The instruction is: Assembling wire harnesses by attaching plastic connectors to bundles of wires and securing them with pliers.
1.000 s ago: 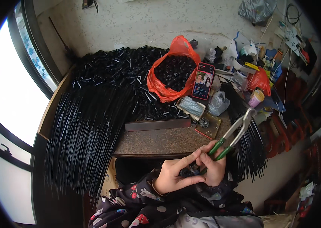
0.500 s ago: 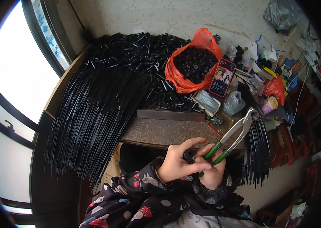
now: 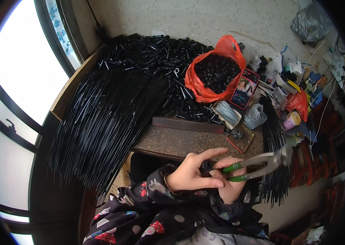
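My left hand (image 3: 190, 171) is closed around a small black tubular part (image 3: 206, 165), whose round open end points up; its index finger reaches out to the right. My right hand (image 3: 232, 191) grips a pair of pincers (image 3: 258, 162) by the green handles. Their metal jaws point right and are smeared by motion, so I cannot tell how far apart they are. The two hands touch in front of the table's near edge, the left thumb lying over the right hand. Part of the right-hand fingers is hidden behind the left hand.
Long thin black rods (image 3: 103, 122) hang over the table's left side, before a heap of black parts (image 3: 139, 53). A red bag (image 3: 199, 92) holds more black pieces. Beside it are a phone (image 3: 244, 90), a box of metal pins (image 3: 227, 114) and a second rod bundle (image 3: 271, 130).
The pincers have swung down from pointing up and right to pointing nearly straight right. My left hand has shifted slightly to the right, still with the black part. The whole view has moved slightly.
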Available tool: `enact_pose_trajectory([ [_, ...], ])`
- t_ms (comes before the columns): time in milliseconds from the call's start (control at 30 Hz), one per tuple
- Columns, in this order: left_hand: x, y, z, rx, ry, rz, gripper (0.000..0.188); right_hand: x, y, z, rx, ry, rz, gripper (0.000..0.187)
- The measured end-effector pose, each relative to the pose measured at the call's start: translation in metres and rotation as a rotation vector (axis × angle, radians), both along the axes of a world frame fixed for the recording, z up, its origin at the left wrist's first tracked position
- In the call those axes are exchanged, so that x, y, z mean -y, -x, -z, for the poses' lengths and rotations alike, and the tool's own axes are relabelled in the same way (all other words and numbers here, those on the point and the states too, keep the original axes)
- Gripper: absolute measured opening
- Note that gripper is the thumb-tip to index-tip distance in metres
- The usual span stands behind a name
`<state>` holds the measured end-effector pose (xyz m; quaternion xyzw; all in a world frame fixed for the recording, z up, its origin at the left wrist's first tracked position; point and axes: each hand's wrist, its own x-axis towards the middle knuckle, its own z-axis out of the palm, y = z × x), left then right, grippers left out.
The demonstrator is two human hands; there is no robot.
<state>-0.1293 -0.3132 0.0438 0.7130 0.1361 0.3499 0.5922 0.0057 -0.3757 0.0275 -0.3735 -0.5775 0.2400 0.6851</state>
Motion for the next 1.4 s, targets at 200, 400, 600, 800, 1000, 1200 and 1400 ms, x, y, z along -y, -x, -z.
enact_pose_trajectory([
  [200, -0.013, 0.032, -0.003, 0.268, 0.162, -0.162, 0.076, 0.026, -0.036, -0.026, -0.250, 0.854, -0.405, 0.023],
  [400, -0.016, 0.045, -0.012, 0.081, 0.072, -0.251, 0.064, 0.038, -0.020, -0.020, 0.309, 0.939, -0.574, 0.029],
  [600, -0.012, 0.042, -0.022, 0.069, -0.117, -0.343, 0.042, 0.038, -0.023, -0.030, -0.306, 1.010, -0.937, 0.049],
  [800, -0.003, 0.037, -0.006, 0.060, -0.086, -0.477, 0.030, 0.035, -0.036, -0.050, 0.230, 1.149, -0.792, 0.046],
  [1000, -0.012, 0.032, 0.006, 0.044, -0.153, -0.535, 0.026, 0.042, -0.024, -0.040, 0.647, 0.857, -0.359, 0.037],
  [1200, -0.004, 0.038, -0.019, 0.175, -0.065, -0.511, 0.032, 0.039, -0.005, -0.018, 0.499, 0.504, -0.285, 0.042],
  [1400, 0.006, 0.034, -0.008, 0.261, -0.018, -0.595, 0.028, 0.045, 0.013, -0.013, 0.489, 0.691, -0.254, 0.047],
])
